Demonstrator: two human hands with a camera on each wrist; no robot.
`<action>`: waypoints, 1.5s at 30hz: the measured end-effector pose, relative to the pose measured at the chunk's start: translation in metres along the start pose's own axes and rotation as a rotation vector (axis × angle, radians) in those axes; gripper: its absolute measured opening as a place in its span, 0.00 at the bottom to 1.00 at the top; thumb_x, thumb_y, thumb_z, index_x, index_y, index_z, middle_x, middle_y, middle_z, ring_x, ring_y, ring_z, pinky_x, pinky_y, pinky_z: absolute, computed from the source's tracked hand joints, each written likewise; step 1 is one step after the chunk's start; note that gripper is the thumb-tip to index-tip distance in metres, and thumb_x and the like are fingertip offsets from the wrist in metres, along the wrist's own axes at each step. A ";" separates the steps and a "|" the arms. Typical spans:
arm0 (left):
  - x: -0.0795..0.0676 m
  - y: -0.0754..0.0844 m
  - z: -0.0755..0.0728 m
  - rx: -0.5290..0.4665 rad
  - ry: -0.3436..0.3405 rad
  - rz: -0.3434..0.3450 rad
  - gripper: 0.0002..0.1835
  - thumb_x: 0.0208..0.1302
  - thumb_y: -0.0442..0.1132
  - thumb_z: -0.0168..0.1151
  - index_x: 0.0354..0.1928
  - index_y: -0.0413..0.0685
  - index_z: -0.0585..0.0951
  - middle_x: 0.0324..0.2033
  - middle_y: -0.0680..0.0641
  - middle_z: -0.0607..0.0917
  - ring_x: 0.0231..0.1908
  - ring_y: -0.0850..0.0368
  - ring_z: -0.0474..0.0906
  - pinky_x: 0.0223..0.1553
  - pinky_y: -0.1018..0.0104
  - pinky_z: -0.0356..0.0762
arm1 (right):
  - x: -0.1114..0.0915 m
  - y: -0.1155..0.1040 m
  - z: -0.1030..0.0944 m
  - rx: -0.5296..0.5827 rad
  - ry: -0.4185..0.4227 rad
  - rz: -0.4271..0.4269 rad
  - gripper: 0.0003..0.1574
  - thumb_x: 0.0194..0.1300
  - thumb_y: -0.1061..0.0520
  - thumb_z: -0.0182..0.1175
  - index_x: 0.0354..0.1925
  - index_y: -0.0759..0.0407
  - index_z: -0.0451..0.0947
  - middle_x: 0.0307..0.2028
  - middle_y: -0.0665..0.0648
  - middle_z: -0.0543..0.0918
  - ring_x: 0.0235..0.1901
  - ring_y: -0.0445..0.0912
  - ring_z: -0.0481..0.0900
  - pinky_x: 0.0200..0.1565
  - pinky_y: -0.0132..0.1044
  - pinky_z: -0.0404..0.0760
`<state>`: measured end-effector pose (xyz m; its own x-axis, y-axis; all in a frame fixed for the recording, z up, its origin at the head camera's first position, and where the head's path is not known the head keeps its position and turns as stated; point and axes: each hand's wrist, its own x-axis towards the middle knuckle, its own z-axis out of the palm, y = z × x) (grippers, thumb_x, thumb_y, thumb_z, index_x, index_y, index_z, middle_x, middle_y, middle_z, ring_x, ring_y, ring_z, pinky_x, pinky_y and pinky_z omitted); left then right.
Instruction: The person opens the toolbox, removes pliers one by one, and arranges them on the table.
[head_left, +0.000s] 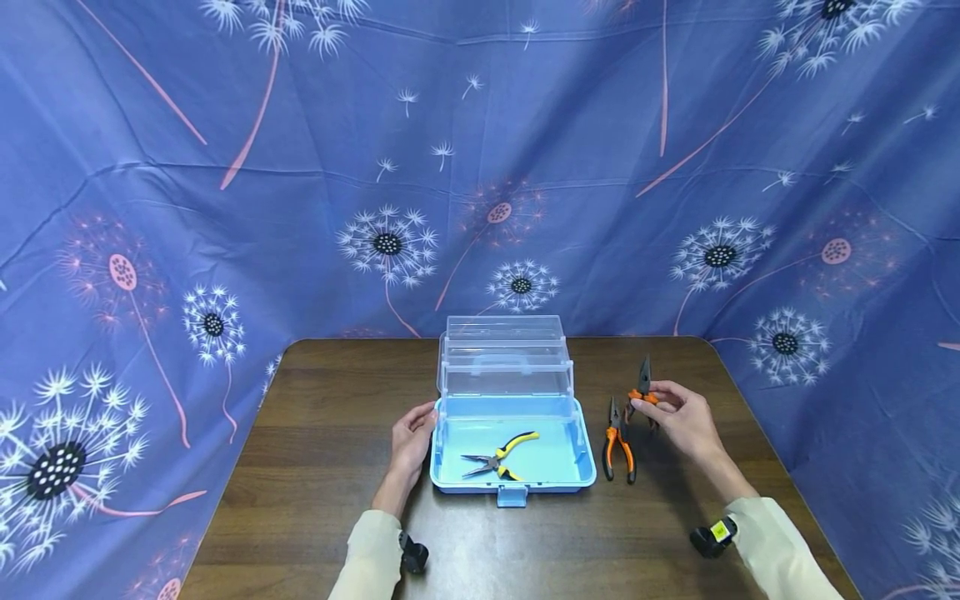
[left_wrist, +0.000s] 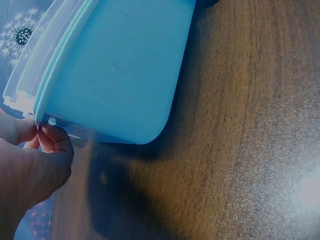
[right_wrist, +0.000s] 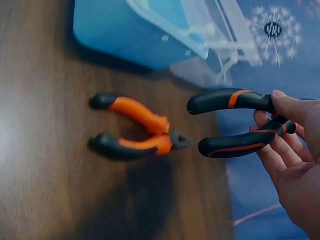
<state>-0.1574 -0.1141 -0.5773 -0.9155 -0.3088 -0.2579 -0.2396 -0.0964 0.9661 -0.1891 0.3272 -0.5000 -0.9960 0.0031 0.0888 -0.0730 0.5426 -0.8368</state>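
Note:
A light blue toolbox stands with its clear lid raised. My left hand is at the box's left side; the left wrist view has its thumb and fingers pinching the rim near the lid. Right of the box, my right hand holds black-and-orange pliers near the joint, jaws up and handles spread apart. Below them on the table lies a second pair, orange-and-black pliers, handles toward me. Inside the box rest yellow-and-black long-nose pliers, jaws pointing left.
The brown wooden table carries the box near its back edge. Blue cloth with dandelion prints hangs behind and at both sides. The box's front latch hangs down.

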 end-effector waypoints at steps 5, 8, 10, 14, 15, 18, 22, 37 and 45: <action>0.001 -0.002 0.000 0.005 -0.001 0.005 0.17 0.75 0.39 0.62 0.60 0.37 0.82 0.49 0.41 0.86 0.46 0.58 0.79 0.43 0.73 0.77 | -0.003 0.017 -0.009 -0.027 -0.029 0.062 0.34 0.67 0.49 0.71 0.60 0.72 0.76 0.54 0.74 0.82 0.38 0.25 0.80 0.38 0.25 0.81; 0.003 -0.004 0.000 -0.010 0.006 0.021 0.16 0.74 0.37 0.63 0.58 0.36 0.82 0.47 0.41 0.87 0.44 0.59 0.80 0.42 0.73 0.77 | -0.005 0.026 -0.013 -0.069 -0.041 0.089 0.35 0.67 0.48 0.71 0.60 0.71 0.76 0.51 0.71 0.84 0.37 0.27 0.80 0.36 0.27 0.81; 0.003 -0.005 0.000 -0.021 0.012 0.024 0.16 0.73 0.36 0.63 0.57 0.35 0.83 0.46 0.42 0.87 0.43 0.60 0.80 0.42 0.73 0.77 | -0.005 0.032 -0.015 -0.082 -0.048 0.105 0.34 0.67 0.48 0.72 0.59 0.71 0.76 0.48 0.68 0.86 0.35 0.29 0.82 0.35 0.29 0.81; 0.003 -0.006 0.001 -0.018 0.018 0.020 0.15 0.73 0.35 0.63 0.57 0.37 0.84 0.46 0.43 0.88 0.43 0.61 0.80 0.42 0.73 0.78 | -0.007 0.044 -0.017 -0.090 -0.078 0.133 0.35 0.66 0.49 0.72 0.59 0.73 0.76 0.44 0.65 0.88 0.34 0.33 0.84 0.34 0.31 0.82; 0.003 -0.006 0.001 -0.017 0.018 0.020 0.15 0.73 0.35 0.62 0.57 0.37 0.84 0.46 0.43 0.87 0.43 0.61 0.80 0.42 0.73 0.78 | -0.007 0.047 -0.017 -0.089 -0.090 0.139 0.35 0.66 0.50 0.72 0.59 0.74 0.75 0.44 0.65 0.88 0.34 0.34 0.84 0.34 0.31 0.82; 0.002 -0.006 0.001 -0.018 0.014 0.025 0.15 0.74 0.35 0.62 0.57 0.36 0.83 0.46 0.41 0.87 0.43 0.60 0.80 0.42 0.73 0.78 | -0.009 0.055 -0.017 -0.130 -0.119 0.158 0.36 0.66 0.49 0.72 0.59 0.74 0.75 0.45 0.66 0.87 0.36 0.40 0.85 0.34 0.33 0.82; 0.003 -0.007 0.002 -0.022 0.008 0.025 0.15 0.73 0.35 0.63 0.57 0.36 0.83 0.46 0.41 0.87 0.43 0.60 0.80 0.42 0.73 0.78 | -0.010 0.065 -0.016 -0.191 -0.147 0.182 0.36 0.65 0.48 0.73 0.58 0.74 0.77 0.46 0.69 0.87 0.40 0.49 0.85 0.37 0.35 0.81; 0.002 -0.009 0.003 -0.006 0.000 0.024 0.16 0.74 0.36 0.62 0.58 0.36 0.83 0.47 0.41 0.87 0.44 0.59 0.80 0.42 0.72 0.78 | -0.008 0.089 -0.005 -0.327 -0.223 0.168 0.32 0.72 0.53 0.65 0.57 0.82 0.73 0.46 0.75 0.83 0.46 0.64 0.81 0.47 0.58 0.80; 0.003 -0.006 0.000 -0.017 0.013 0.030 0.16 0.73 0.36 0.63 0.58 0.36 0.82 0.46 0.41 0.87 0.42 0.60 0.80 0.41 0.73 0.78 | -0.009 0.089 -0.002 -0.390 -0.220 0.127 0.29 0.73 0.53 0.63 0.55 0.79 0.75 0.45 0.75 0.83 0.46 0.66 0.81 0.47 0.60 0.79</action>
<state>-0.1589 -0.1141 -0.5844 -0.9180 -0.3236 -0.2292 -0.2068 -0.1025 0.9730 -0.1861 0.3771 -0.5742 -0.9861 -0.0651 -0.1530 0.0330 0.8251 -0.5640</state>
